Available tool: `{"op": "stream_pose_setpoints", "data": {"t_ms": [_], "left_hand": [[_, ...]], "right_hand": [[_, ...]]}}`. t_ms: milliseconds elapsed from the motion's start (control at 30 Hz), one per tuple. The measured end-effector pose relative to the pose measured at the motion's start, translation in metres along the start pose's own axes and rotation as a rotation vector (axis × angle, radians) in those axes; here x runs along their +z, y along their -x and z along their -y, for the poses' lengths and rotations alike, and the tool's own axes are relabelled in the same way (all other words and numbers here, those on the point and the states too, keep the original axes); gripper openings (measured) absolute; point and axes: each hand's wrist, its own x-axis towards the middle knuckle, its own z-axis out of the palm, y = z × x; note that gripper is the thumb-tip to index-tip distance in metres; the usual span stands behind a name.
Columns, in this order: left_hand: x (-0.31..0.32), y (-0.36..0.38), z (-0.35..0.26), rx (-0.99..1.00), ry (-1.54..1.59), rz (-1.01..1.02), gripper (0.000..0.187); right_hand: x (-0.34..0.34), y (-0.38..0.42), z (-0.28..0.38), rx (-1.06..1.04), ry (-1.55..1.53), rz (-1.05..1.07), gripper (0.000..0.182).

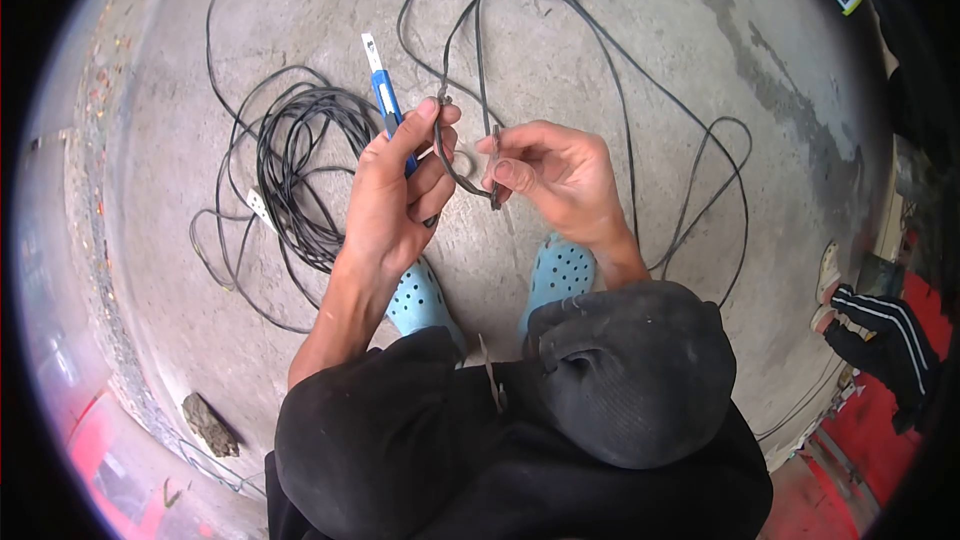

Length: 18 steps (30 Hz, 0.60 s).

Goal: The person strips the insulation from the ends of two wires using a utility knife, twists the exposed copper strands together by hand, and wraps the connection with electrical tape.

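My left hand [400, 180] is closed around a blue utility knife [384, 92], its pale blade end pointing up and away from me. The same hand pinches a black cable [441, 135] between thumb and fingers. From there the cable bends down and across to my right hand [550, 175], whose thumb and fingertips grip another stretch of it. Something thin and translucent seems to lie at the right fingertips, too small to name. A large loose coil of black cable [300, 155] lies on the concrete floor to the left of my hands.
Loops of cable [735, 155] spread over the floor ahead and to the right. A white power socket [260, 208] lies by the coil. My feet wear light blue clogs [420, 298]. A stone [210, 425] sits lower left. Another person's legs [885, 325] show at the right.
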Motion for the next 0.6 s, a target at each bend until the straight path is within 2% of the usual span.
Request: {"op": "stream_pose_setpoints", "data": {"t_ms": [167,300,400,500,533,600], "left_hand": [[-0.002,-0.001,0.002,-0.006,-0.009,0.029,0.029],[0.003,0.002,0.001,0.006,-0.105,0.008,0.031],[0.000,0.003,0.010,0.297,-0.540,-0.156,0.034],[0.003,0.008,0.003,0.486,-0.753,-0.203,0.031],[0.005,0.009,0.004,0.498,-0.717,-0.161,0.019],[0.007,0.011,0.003,0.478,-0.745,-0.056,0.019]], "right_hand": [[0.000,-0.002,0.006,-0.034,0.030,0.020,0.041],[-0.002,0.000,0.007,-0.015,0.007,-0.014,0.039],[-0.003,0.001,0.009,-0.020,0.010,-0.073,0.033],[-0.006,0.002,0.004,-0.041,0.004,-0.105,0.027],[-0.004,0.003,0.005,-0.031,-0.003,-0.118,0.025],[-0.003,0.002,0.005,-0.024,-0.008,-0.129,0.023]]}}
